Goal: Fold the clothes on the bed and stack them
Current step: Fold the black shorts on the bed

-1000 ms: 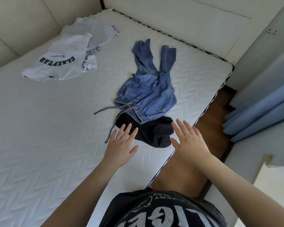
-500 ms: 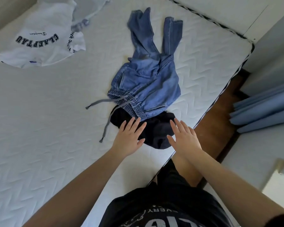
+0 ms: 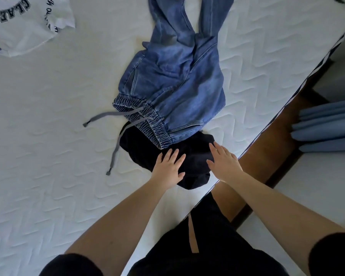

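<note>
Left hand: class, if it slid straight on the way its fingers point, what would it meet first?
Probably the jeans: their elastic waistband lies just beyond the left hand, which is over the dark garment.

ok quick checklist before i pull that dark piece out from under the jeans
1. Both hands on the dark garment: ok. The left hand and right hand lie flat on it, fingers straight.
2. A grip on the fabric: not ok. Neither hand pinches or curls round it yet.
3. Dark garment free to lift: not ok. The jeans overlap its far edge at the waistband.
4. Drawstring out of the way: not ok. One end trails past the dark garment's left side.
5. Room to fold: ok. Bare mattress lies to the left.
6. White t-shirt apart from the pile: ok.
</note>
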### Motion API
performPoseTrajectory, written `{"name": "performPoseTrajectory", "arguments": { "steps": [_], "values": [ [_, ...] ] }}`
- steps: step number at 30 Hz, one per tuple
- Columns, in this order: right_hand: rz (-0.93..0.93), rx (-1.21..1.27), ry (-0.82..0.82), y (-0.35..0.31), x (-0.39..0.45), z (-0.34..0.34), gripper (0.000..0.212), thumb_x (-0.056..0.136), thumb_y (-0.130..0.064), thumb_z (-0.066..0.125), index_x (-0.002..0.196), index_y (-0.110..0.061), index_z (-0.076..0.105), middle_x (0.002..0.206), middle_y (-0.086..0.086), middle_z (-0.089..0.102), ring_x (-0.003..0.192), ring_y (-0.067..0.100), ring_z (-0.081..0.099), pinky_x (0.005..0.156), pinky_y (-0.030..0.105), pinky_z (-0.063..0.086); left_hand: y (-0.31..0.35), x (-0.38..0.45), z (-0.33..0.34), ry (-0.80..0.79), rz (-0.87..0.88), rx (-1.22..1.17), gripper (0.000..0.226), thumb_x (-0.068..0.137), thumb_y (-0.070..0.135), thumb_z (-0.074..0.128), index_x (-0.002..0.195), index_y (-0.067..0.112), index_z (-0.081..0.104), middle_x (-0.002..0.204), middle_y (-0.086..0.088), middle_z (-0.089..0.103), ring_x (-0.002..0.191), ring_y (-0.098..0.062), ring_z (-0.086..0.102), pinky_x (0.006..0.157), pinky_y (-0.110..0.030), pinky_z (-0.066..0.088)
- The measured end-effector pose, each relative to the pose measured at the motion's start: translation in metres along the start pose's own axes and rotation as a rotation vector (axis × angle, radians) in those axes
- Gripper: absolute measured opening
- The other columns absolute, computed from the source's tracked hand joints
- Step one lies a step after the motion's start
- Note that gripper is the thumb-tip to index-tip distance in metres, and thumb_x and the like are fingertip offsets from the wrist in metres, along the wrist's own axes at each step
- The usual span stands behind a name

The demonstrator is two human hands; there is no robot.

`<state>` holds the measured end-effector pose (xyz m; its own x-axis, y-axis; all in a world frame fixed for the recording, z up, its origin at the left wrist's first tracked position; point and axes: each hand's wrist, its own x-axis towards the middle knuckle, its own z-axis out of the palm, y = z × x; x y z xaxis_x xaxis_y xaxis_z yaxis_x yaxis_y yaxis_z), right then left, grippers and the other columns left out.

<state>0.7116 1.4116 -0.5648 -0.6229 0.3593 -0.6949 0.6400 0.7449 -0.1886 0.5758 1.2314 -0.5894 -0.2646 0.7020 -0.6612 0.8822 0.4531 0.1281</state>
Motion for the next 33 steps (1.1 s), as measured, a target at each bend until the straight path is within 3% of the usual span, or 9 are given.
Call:
{"name": "performPoseTrajectory", "arguments": {
  "steps": [7,13,17,21,25,28,30,32,33],
  "values": [
    [0.165,0.471,-0.138,0.010,0.036,0.024,0.078,0.098,-0.049,0.046,0.158,-0.019,0.005,0.164,0.002,0.010,0.144,0.027,0.029,0.117,0.043,0.028,0.000,0.017,0.025,-0.106,-0.043,-0.079,0.072,0.096,0.053,0.038,0.155,0.032,0.001,0.163,-0.003,0.004,0.149,-0.026,0.006,0.117,-0.051,0.015],
    [0.420,1.017,-0.128,-0.002,0.051,0.039,0.069,0.090,-0.037,0.066,0.144,-0.011,0.031,0.130,0.011,0.054,0.109,0.029,0.056,0.087,0.037,0.049,0.004,0.017,0.038,-0.140,-0.045,-0.108,0.079,0.094,0.052,0.045,0.155,0.027,0.001,0.162,-0.004,0.007,0.147,-0.027,0.015,0.114,-0.048,0.026],
    [0.501,1.080,-0.132,-0.014,0.051,0.041,0.039,0.092,-0.009,0.054,0.131,-0.009,0.051,0.113,0.015,0.062,0.096,0.029,0.059,0.081,0.037,0.051,0.006,0.014,0.042,-0.118,-0.040,-0.126,0.077,0.094,0.046,0.051,0.154,0.018,0.011,0.158,-0.004,0.022,0.146,-0.027,0.019,0.109,-0.044,0.035],
    [0.522,1.306,-0.173,-0.028,0.036,0.027,0.033,0.090,-0.001,0.043,0.118,-0.004,0.060,0.105,0.017,0.066,0.095,0.029,0.063,0.086,0.038,0.053,0.006,0.008,0.042,-0.139,-0.035,-0.180,0.066,0.093,0.044,0.052,0.148,0.014,0.029,0.144,-0.004,0.042,0.145,-0.026,0.021,0.105,-0.045,0.038],
    [0.507,1.461,-0.235,-0.050,0.011,0.005,0.034,0.086,0.003,0.037,0.112,0.000,0.059,0.103,0.018,0.063,0.097,0.031,0.061,0.095,0.047,0.051,0.013,0.001,0.040,-0.089,-0.073,-0.360,0.071,0.086,0.047,0.060,0.145,0.016,0.034,0.138,-0.003,0.048,0.129,-0.026,0.044,0.100,-0.042,0.042],
    [0.485,1.609,-0.279,-0.065,-0.015,-0.014,0.027,0.086,0.005,0.034,0.100,-0.003,0.055,0.092,0.013,0.057,0.086,0.029,0.056,0.074,0.046,0.052,0.021,-0.010,0.042,0.018,-0.072,-0.505,0.094,0.073,0.048,0.073,0.150,0.015,0.028,0.147,-0.005,0.041,0.133,-0.027,0.041,0.103,-0.043,0.040],
    [0.425,1.730,-0.303,-0.072,-0.035,-0.024,0.034,0.085,0.004,0.033,0.111,0.000,0.054,0.099,0.014,0.056,0.091,0.028,0.056,0.077,0.043,0.052,0.027,-0.023,0.035,0.076,-0.110,-0.663,0.099,0.065,0.054,0.076,0.146,0.019,0.033,0.145,-0.001,0.043,0.131,-0.023,0.043,0.101,-0.043,0.043],
    [0.327,1.839,-0.322,-0.077,-0.054,-0.033,0.044,0.085,0.005,0.032,0.126,0.006,0.050,0.109,0.017,0.057,0.101,0.029,0.057,0.090,0.041,0.051,0.035,-0.034,0.018,0.163,-0.198,-1.022,0.069,0.069,0.055,0.069,0.129,0.027,0.050,0.124,0.006,0.058,0.115,-0.019,0.055,0.091,-0.036,0.051],
    [0.281,1.862,-0.327,-0.081,-0.065,-0.039,0.044,0.086,0.005,0.031,0.125,0.007,0.051,0.108,0.017,0.059,0.100,0.028,0.059,0.087,0.039,0.052,0.041,-0.043,0.003,0.194,-0.278,-1.238,0.043,0.078,0.048,0.064,0.114,0.026,0.059,0.106,0.007,0.064,0.103,-0.018,0.060,0.083,-0.030,0.053]
  ]
}}
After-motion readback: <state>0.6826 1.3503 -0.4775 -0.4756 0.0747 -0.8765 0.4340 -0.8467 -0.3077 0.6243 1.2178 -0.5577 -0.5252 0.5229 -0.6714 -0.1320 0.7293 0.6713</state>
